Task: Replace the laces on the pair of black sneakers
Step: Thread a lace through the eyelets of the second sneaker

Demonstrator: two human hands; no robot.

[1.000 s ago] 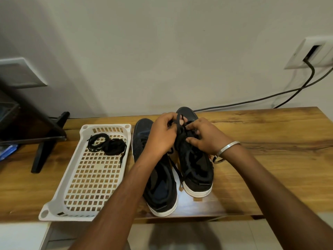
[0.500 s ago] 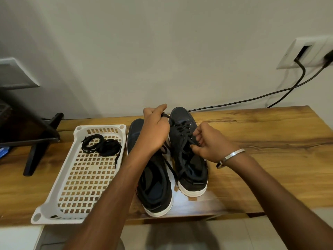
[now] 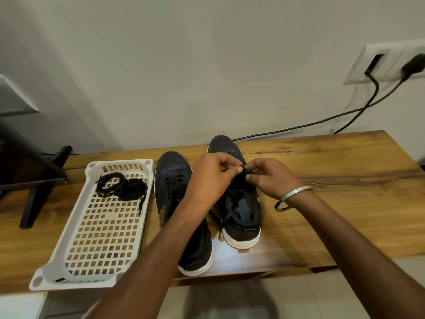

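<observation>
head view: two black sneakers with white soles stand side by side on a wooden table (image 3: 333, 162), toes toward the wall. right sneaker (image 3: 239, 217) sits a bit further back than the left sneaker (image 3: 174, 180); they are just beside each other, and the forearm hides whether they touch. both hands meet over the lace area of the right sneaker. left hand (image 3: 211, 178) has fingers curled, thumb and fingertips pinching a black lace (image 3: 244, 172) near the top eyelets. right hand (image 3: 271, 178) also has fingers curled and pinches the same bit of lace from the other side, fingertips almost touching the left hand's. loose lace strands trail down over the tongue and the heel opening of the right sneaker. left sneaker has laces in its eyelets, heel end partly hidden under the left forearm. metal bracelet (image 3: 296, 192) on the right wrist. white plastic basket (image 3: 76, 226) with a grid bottom lies on the table just left of the left sneaker, holding a bundle of black laces (image 3: 122, 186) at its far end. black stand (image 3: 41, 187) on the far left of the table. wall socket (image 3: 386, 63) upper right with two black cables (image 3: 299, 126) running down behind the table.
</observation>
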